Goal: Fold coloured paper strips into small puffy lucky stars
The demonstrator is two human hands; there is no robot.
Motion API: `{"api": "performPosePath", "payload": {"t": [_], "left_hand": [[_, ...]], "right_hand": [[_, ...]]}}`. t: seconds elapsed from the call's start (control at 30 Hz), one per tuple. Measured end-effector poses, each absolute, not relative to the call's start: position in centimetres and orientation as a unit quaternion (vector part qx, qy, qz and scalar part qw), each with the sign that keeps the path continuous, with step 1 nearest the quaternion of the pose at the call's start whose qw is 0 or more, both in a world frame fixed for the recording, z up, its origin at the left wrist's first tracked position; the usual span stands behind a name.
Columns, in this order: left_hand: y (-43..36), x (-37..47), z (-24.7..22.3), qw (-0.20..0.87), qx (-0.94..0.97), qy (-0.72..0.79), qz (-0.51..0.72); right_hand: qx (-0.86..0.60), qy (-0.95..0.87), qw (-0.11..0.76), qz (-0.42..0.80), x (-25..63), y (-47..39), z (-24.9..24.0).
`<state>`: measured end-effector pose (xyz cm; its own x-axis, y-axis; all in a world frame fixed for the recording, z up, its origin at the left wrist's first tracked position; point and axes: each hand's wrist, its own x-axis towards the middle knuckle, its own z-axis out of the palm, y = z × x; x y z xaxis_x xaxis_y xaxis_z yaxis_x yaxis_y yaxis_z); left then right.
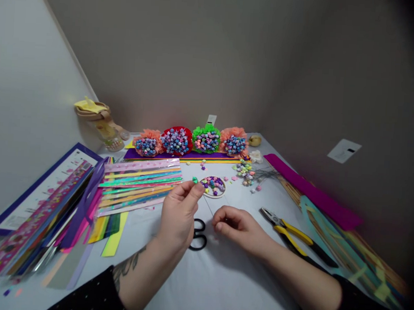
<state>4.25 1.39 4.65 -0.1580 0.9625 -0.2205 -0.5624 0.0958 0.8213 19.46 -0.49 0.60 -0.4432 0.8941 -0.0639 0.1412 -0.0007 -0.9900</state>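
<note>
My left hand [179, 209] is raised over the table's middle, its thumb and forefinger pinched at a small green star [195, 180]. Lower and to the right, my right hand [238, 226] has curled fingers, with thumb and forefinger close together. A thin dark wire [209, 206] runs down toward its fingertips; whether they grip it is hard to tell. Just behind my hands sits a round, light-rimmed dish [225, 193] of small colourful paper stars [212, 185]. Black scissor handles [198, 241] lie between my hands, partly hidden by my left hand.
Yellow-and-black pliers [293, 233] lie on the right, near a magenta strip [316, 193] and sticks. Striped paper strips [139, 184] and packets cover the left. Four star-filled paper flowers [206, 141] line the back, with loose stars [244, 168] nearer.
</note>
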Motion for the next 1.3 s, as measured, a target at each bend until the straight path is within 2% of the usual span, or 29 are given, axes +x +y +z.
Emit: {"api": "performPosePath", "payload": {"t": [0.2,0.37,0.5,0.67,0.73,0.83,0.93,1.07,1.17,1.27,1.3], "left_hand": [[1.6,4.1,4.8,0.633,0.236,0.4,0.62],[1.3,4.1,4.8,0.613,0.275,0.404,0.621],[2.0,3.9,3.5,0.597,0.318,0.429,0.599],[3.0,3.2,1.4,0.524,0.44,0.494,0.536],[3.0,3.1,0.8,0.485,0.498,0.505,0.512],[2.9,2.9,0.2,0.422,0.577,0.507,0.481],[2.7,2.7,-0.1,0.349,0.654,0.49,0.459],[2.5,2.4,-0.2,0.291,0.717,0.463,0.432],[2.5,2.2,-0.2,0.27,0.731,0.456,0.43],[2.5,2.2,-0.3,0.263,0.732,0.458,0.431],[2.4,2.2,-0.3,0.261,0.734,0.459,0.427]], "right_hand": [[-0.422,-0.605,0.333,0.587,19.6,-0.8,1.5],[-0.446,-0.64,0.328,0.533,19.8,-0.4,1.5],[-0.495,-0.699,0.333,0.394,20.5,0.3,1.5],[-0.589,-0.683,0.402,0.16,25.1,1.4,3.7],[-0.628,-0.709,0.316,0.057,28.3,2.5,4.6],[-0.702,-0.703,0.108,-0.028,32.6,5.8,5.0],[-0.735,-0.676,0.014,-0.042,34.9,9.6,3.8],[-0.732,-0.681,-0.012,-0.013,35.0,12.3,2.3],[-0.728,-0.685,-0.015,-0.009,34.1,11.8,3.0],[-0.717,-0.696,0.034,-0.02,32.9,9.7,5.7],[-0.701,-0.702,0.123,-0.025,32.6,8.8,6.6]]}}
